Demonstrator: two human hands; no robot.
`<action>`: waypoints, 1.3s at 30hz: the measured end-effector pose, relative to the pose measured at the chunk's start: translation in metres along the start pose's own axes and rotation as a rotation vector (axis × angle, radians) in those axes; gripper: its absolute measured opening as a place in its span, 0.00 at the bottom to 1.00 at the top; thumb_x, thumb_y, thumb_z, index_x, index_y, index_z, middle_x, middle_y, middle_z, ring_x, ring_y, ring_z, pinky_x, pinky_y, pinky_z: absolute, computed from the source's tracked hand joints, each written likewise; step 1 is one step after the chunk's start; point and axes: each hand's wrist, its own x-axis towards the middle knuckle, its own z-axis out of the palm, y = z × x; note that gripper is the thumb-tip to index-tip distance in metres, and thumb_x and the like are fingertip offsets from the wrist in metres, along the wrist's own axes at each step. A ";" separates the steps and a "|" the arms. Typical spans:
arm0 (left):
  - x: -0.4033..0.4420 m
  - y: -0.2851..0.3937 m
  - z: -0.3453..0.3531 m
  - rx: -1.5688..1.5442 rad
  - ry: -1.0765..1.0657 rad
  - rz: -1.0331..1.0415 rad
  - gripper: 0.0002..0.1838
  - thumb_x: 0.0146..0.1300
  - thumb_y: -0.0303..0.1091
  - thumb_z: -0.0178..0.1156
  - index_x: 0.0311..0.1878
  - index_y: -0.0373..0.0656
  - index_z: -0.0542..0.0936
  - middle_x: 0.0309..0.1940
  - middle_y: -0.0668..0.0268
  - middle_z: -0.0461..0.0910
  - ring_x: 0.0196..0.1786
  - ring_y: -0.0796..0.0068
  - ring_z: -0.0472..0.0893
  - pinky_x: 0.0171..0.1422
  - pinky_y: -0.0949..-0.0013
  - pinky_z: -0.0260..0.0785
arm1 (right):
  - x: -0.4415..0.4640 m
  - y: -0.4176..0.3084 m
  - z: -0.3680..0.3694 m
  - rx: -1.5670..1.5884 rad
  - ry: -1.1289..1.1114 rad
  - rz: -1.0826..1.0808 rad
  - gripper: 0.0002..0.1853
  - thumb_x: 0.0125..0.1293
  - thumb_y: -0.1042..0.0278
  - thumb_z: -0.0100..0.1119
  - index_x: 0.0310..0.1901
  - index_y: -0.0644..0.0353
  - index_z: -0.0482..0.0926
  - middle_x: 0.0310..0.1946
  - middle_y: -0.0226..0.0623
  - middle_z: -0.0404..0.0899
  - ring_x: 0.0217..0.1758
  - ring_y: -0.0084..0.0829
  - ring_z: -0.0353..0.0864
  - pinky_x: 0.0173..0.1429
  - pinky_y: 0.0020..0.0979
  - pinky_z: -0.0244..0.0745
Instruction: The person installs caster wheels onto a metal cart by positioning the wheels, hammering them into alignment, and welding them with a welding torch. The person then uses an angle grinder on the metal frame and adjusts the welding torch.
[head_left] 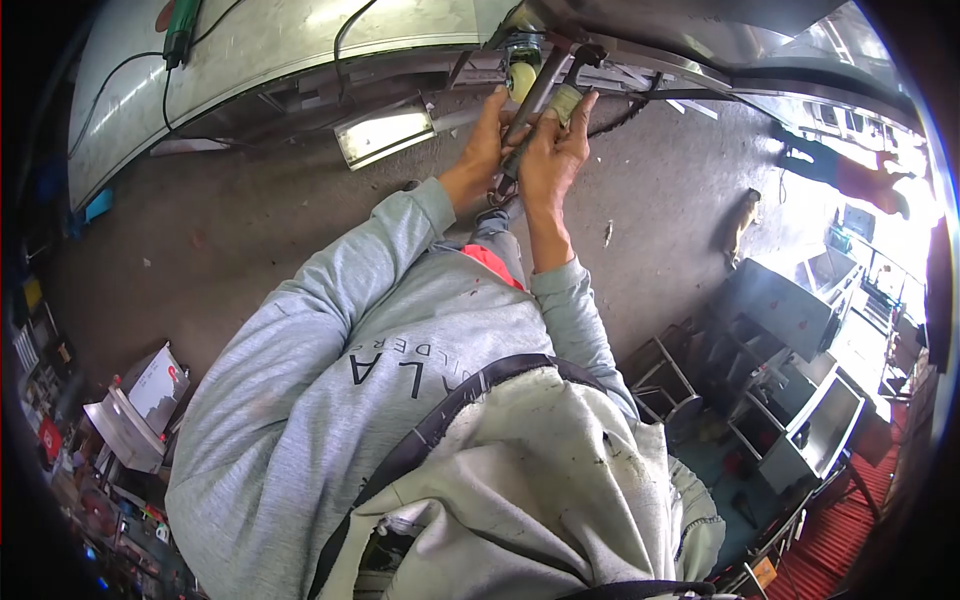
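L hand (pixel 482 150) and R hand (pixel 551 165) are narrow around the tool (pixel 566 103). Its long axis points fwd; caster wheel (pixel 522 80) is nearer L hand.

Head view | my right hand (pixel 553 160) held a dark tool (pixel 566 104) with a yellow-green section | my left hand (pixel 482 150) was just beside it, near a pale wheel (pixel 521 80) | green corded device (pixel 181 35) lay on the metal counter (pixel 270 40), left | another person (pixel 850 178) was far right, beyond a stretch of floor (pixel 660 170)
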 end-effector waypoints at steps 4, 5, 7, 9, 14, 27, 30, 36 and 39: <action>0.007 -0.005 -0.005 0.001 -0.005 0.019 0.43 0.70 0.77 0.48 0.60 0.43 0.85 0.38 0.70 0.77 0.41 0.78 0.76 0.50 0.72 0.68 | -0.003 -0.016 0.005 0.120 0.031 0.078 0.33 0.75 0.79 0.50 0.81 0.66 0.62 0.30 0.35 0.81 0.27 0.21 0.79 0.32 0.28 0.76; 0.009 -0.010 -0.011 -0.004 -0.001 0.016 0.43 0.71 0.77 0.48 0.60 0.43 0.84 0.39 0.69 0.77 0.42 0.78 0.76 0.50 0.72 0.68 | -0.005 -0.018 0.005 0.138 0.029 0.092 0.33 0.75 0.79 0.50 0.81 0.65 0.62 0.30 0.35 0.81 0.27 0.21 0.79 0.31 0.28 0.77; 0.018 -0.025 -0.026 -0.027 0.007 0.004 0.43 0.72 0.76 0.47 0.61 0.42 0.84 0.40 0.68 0.78 0.43 0.77 0.77 0.51 0.71 0.70 | -0.007 -0.024 0.003 0.160 0.015 0.112 0.33 0.76 0.80 0.50 0.82 0.63 0.60 0.30 0.35 0.80 0.26 0.22 0.79 0.30 0.29 0.77; 0.036 -0.041 -0.041 -0.056 0.028 -0.009 0.42 0.73 0.75 0.46 0.62 0.42 0.83 0.42 0.67 0.79 0.44 0.77 0.78 0.51 0.70 0.71 | -0.007 -0.023 0.004 0.170 -0.002 0.115 0.34 0.77 0.81 0.49 0.83 0.60 0.59 0.31 0.35 0.80 0.25 0.22 0.78 0.29 0.29 0.77; 0.053 -0.058 -0.059 -0.084 0.054 -0.016 0.41 0.76 0.72 0.45 0.63 0.40 0.82 0.45 0.65 0.82 0.46 0.75 0.80 0.52 0.69 0.74 | -0.008 -0.031 0.009 0.210 -0.007 0.129 0.36 0.78 0.84 0.48 0.85 0.54 0.56 0.32 0.36 0.80 0.23 0.24 0.78 0.25 0.29 0.77; 0.015 -0.008 -0.007 -0.055 -0.054 0.098 0.39 0.74 0.74 0.48 0.50 0.42 0.86 0.37 0.66 0.85 0.38 0.76 0.81 0.44 0.71 0.74 | 0.012 -0.001 -0.009 0.124 -0.011 -0.023 0.36 0.83 0.70 0.54 0.86 0.58 0.51 0.34 0.29 0.80 0.29 0.16 0.76 0.34 0.25 0.75; 0.012 -0.002 0.001 -0.058 0.008 0.067 0.41 0.71 0.77 0.48 0.44 0.43 0.86 0.31 0.68 0.84 0.29 0.76 0.80 0.35 0.71 0.72 | 0.014 0.011 -0.015 0.151 0.031 0.010 0.36 0.82 0.70 0.55 0.86 0.59 0.53 0.34 0.28 0.80 0.29 0.16 0.76 0.33 0.26 0.75; 0.018 -0.008 -0.005 -0.099 -0.019 0.079 0.41 0.71 0.77 0.48 0.43 0.41 0.85 0.30 0.66 0.84 0.25 0.74 0.79 0.30 0.71 0.72 | 0.012 0.018 -0.016 0.223 0.031 0.028 0.37 0.81 0.72 0.54 0.86 0.57 0.51 0.33 0.31 0.80 0.25 0.19 0.77 0.28 0.25 0.77; -0.001 0.005 0.014 -0.086 0.064 0.144 0.42 0.72 0.76 0.47 0.44 0.40 0.85 0.27 0.68 0.83 0.24 0.78 0.77 0.29 0.73 0.69 | 0.012 0.019 -0.012 0.282 -0.004 0.053 0.38 0.81 0.73 0.53 0.87 0.55 0.49 0.33 0.34 0.80 0.23 0.22 0.78 0.25 0.27 0.79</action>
